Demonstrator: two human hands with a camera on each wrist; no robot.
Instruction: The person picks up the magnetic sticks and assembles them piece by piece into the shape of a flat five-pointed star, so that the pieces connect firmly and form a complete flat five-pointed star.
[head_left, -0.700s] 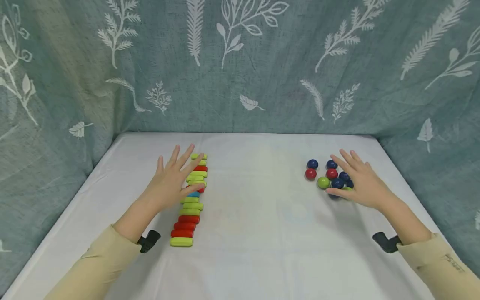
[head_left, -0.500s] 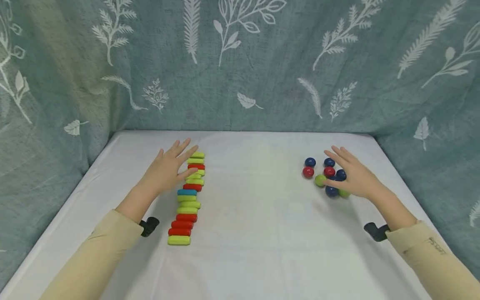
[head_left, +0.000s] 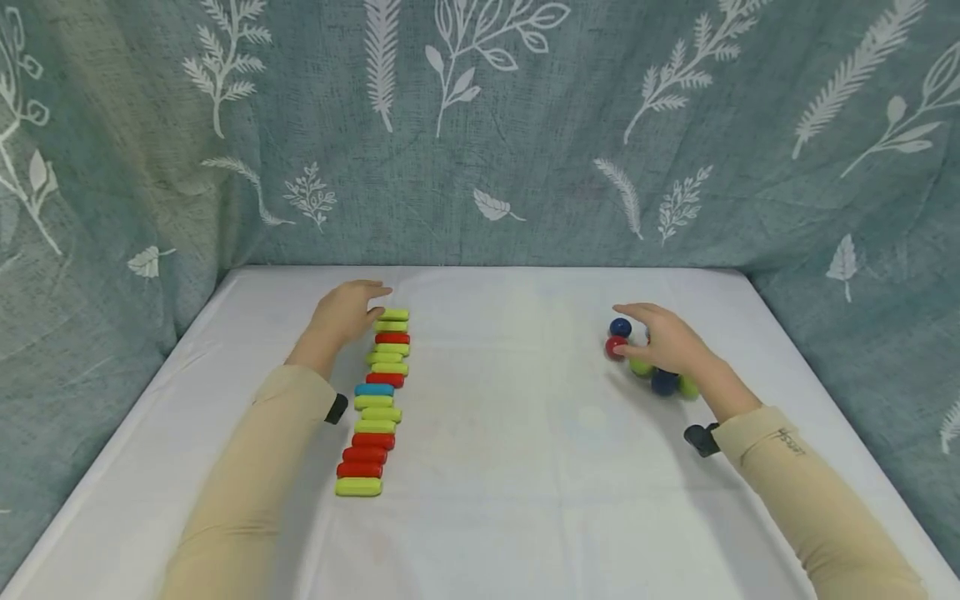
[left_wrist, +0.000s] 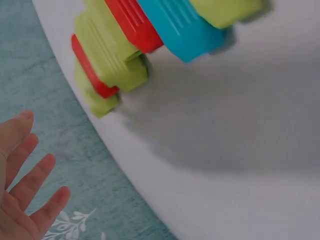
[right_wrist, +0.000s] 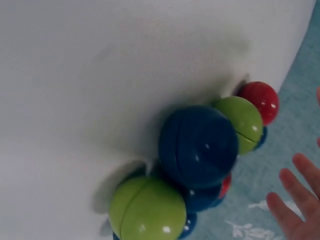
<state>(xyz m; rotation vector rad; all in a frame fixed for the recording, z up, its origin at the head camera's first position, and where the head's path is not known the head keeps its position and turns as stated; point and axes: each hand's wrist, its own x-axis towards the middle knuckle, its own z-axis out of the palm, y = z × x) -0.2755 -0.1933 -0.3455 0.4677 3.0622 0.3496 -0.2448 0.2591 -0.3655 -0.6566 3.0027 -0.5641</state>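
Note:
A long column of short ridged plastic pieces, mostly lime green and red, runs down the left of the table. My left hand hovers at its far end, thumb close to the farthest lime piece; contact cannot be told. A single blue piece lies mid-column. On the right, my right hand is held over a cluster of glossy balls and hides some. Its thumb is near a red ball, with a dark blue ball just behind. Fingers of both hands look extended and hold nothing.
A white cloth covers the table, and its middle lies between the column and the balls. Behind and at both sides hangs a green-grey curtain with white leaf prints. Each wrist carries a small black mount.
My left hand has turned and moved toward the column's far end, uncovering its middle pieces. My right hand has shifted left over the balls, its thumb now by the red one. Pieces and balls stay put.

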